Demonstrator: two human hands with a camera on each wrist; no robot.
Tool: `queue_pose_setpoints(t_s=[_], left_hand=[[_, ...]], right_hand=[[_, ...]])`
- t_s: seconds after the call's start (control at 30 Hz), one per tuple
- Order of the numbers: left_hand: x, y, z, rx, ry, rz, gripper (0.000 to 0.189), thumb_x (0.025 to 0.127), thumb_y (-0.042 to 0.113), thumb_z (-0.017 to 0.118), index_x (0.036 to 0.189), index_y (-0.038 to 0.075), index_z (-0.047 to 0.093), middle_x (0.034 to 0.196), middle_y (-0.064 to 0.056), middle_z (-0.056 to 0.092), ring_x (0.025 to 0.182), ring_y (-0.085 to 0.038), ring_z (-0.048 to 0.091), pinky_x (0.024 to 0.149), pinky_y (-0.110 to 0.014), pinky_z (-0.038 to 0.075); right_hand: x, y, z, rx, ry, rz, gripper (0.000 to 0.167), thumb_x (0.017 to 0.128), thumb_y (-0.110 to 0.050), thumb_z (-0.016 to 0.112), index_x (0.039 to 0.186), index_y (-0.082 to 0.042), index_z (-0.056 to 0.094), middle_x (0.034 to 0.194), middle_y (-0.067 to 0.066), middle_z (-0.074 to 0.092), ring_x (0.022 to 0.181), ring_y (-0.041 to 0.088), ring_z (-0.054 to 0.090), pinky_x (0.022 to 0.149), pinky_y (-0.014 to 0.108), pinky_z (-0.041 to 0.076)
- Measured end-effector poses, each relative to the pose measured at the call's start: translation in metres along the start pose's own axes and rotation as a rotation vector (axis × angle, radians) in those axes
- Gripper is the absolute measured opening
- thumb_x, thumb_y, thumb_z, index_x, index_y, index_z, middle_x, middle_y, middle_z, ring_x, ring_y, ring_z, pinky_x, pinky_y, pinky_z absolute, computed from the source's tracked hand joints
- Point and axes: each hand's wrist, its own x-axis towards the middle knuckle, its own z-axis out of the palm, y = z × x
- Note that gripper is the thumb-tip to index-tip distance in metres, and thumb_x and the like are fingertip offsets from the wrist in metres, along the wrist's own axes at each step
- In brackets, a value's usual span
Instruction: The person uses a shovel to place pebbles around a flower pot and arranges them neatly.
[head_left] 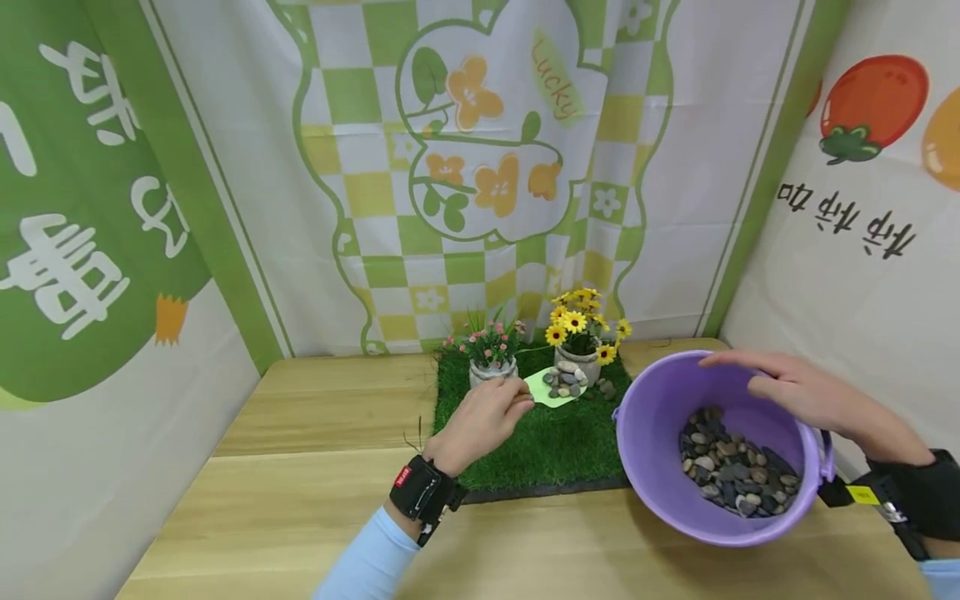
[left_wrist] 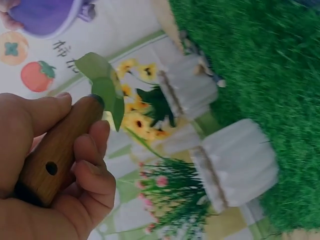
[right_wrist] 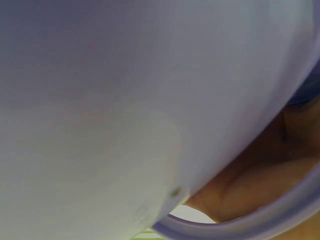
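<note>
In the head view my left hand (head_left: 480, 421) grips a small garden trowel with a light green blade (head_left: 536, 389). Several grey and tan pebbles (head_left: 566, 381) lie heaped on that blade, over the artificial turf. The left wrist view shows fingers curled round its wooden handle (left_wrist: 62, 150). My right hand (head_left: 821, 393) holds the purple bucket (head_left: 652, 408) by its far right rim, thumb on the inner side. More pebbles (head_left: 738, 471) cover the bucket's bottom. Bucket wall (right_wrist: 110, 125) fills most of the right wrist view, where part of the palm (right_wrist: 250, 187) shows behind the rim.
A green turf mat (head_left: 525, 454) lies on the wooden table (head_left: 330, 475). On its back part stand a pot of pink flowers (head_left: 491, 354) and a pot of yellow flowers (head_left: 577, 333). A few pebbles (head_left: 606, 388) sit beside the yellow flowers' pot. Printed curtains (head_left: 360, 158) surround the table.
</note>
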Motion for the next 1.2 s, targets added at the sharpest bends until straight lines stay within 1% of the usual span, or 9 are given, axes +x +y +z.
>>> queue_pose_setpoints(t_s=[0.2, 0.37, 0.47, 0.6, 0.67, 0.8, 0.97, 1.1, 1.2], left_hand=[[-0.001, -0.011, 0.011, -0.027, -0.003, -0.023, 0.014, 0.100, 0.024, 0.058, 0.106, 0.014, 0.065, 0.090, 0.001, 0.066, 0.072, -0.009, 0.054, 0.062, -0.023, 0.041], [-0.004, -0.016, 0.020, -0.030, -0.001, -0.041, 0.015, 0.100, 0.024, 0.056, 0.107, 0.014, 0.064, 0.092, 0.000, 0.065, 0.073, -0.009, 0.054, 0.064, -0.024, 0.042], [-0.006, -0.022, 0.025, -0.041, -0.013, -0.068, 0.016, 0.101, 0.024, 0.055, 0.109, 0.013, 0.065, 0.090, 0.000, 0.064, 0.071, -0.009, 0.053, 0.063, -0.024, 0.041], [-0.008, -0.032, 0.031, -0.061, -0.029, -0.110, 0.017, 0.101, 0.022, 0.055, 0.108, 0.011, 0.065, 0.085, 0.000, 0.063, 0.066, -0.008, 0.051, 0.059, -0.023, 0.039], [-0.010, -0.037, 0.033, -0.064, -0.030, -0.127, 0.016, 0.101, 0.022, 0.055, 0.107, 0.011, 0.065, 0.085, -0.001, 0.063, 0.066, -0.009, 0.052, 0.059, -0.024, 0.039], [-0.012, -0.042, 0.034, -0.062, -0.030, -0.140, 0.015, 0.101, 0.020, 0.056, 0.106, 0.010, 0.065, 0.087, -0.004, 0.064, 0.069, -0.012, 0.055, 0.060, -0.026, 0.042], [-0.015, -0.044, 0.037, -0.077, -0.048, -0.170, 0.013, 0.101, 0.019, 0.056, 0.106, 0.010, 0.064, 0.086, -0.003, 0.064, 0.068, -0.011, 0.055, 0.059, -0.026, 0.041], [-0.016, -0.045, 0.037, -0.089, -0.055, -0.179, 0.014, 0.101, 0.020, 0.056, 0.105, 0.009, 0.065, 0.082, -0.002, 0.062, 0.064, -0.009, 0.051, 0.057, -0.025, 0.039], [-0.015, -0.046, 0.035, -0.081, -0.042, -0.173, 0.014, 0.101, 0.019, 0.056, 0.104, 0.009, 0.065, 0.079, -0.001, 0.061, 0.061, -0.008, 0.049, 0.055, -0.024, 0.038]], right_hand=[[0.000, 0.002, 0.003, -0.037, 0.001, 0.042, 0.051, 0.096, 0.005, 0.042, 0.137, -0.021, 0.057, 0.134, -0.028, 0.051, 0.118, -0.015, 0.044, 0.084, 0.017, 0.044], [-0.001, 0.000, 0.003, -0.047, -0.008, 0.053, 0.049, 0.096, 0.003, 0.043, 0.136, -0.021, 0.057, 0.133, -0.029, 0.050, 0.116, -0.013, 0.046, 0.082, 0.020, 0.047], [-0.002, 0.000, 0.003, -0.049, 0.001, 0.049, 0.049, 0.096, 0.004, 0.043, 0.136, -0.021, 0.058, 0.133, -0.030, 0.050, 0.118, -0.015, 0.044, 0.084, 0.016, 0.045], [-0.003, 0.003, 0.002, -0.033, 0.018, 0.037, 0.049, 0.096, 0.005, 0.042, 0.136, -0.018, 0.058, 0.133, -0.032, 0.049, 0.120, -0.019, 0.039, 0.089, 0.008, 0.036], [-0.003, 0.004, 0.002, -0.026, 0.020, 0.030, 0.049, 0.095, 0.006, 0.042, 0.135, -0.016, 0.058, 0.133, -0.032, 0.049, 0.120, -0.019, 0.039, 0.089, 0.006, 0.033], [-0.003, 0.001, 0.002, -0.056, 0.025, 0.032, 0.049, 0.095, 0.006, 0.043, 0.135, -0.018, 0.058, 0.132, -0.031, 0.050, 0.119, -0.017, 0.041, 0.088, 0.008, 0.035], [-0.004, -0.006, 0.004, -0.093, 0.027, 0.043, 0.051, 0.094, 0.005, 0.045, 0.135, -0.024, 0.058, 0.133, -0.027, 0.052, 0.120, -0.019, 0.040, 0.089, 0.011, 0.038], [-0.003, -0.008, 0.005, -0.065, 0.027, 0.020, 0.051, 0.094, 0.007, 0.044, 0.134, -0.021, 0.059, 0.133, -0.027, 0.052, 0.121, -0.019, 0.039, 0.090, 0.009, 0.036], [-0.002, -0.008, 0.005, -0.042, 0.027, 0.003, 0.051, 0.093, 0.008, 0.043, 0.134, -0.018, 0.059, 0.132, -0.029, 0.051, 0.121, -0.020, 0.039, 0.091, 0.007, 0.034]])
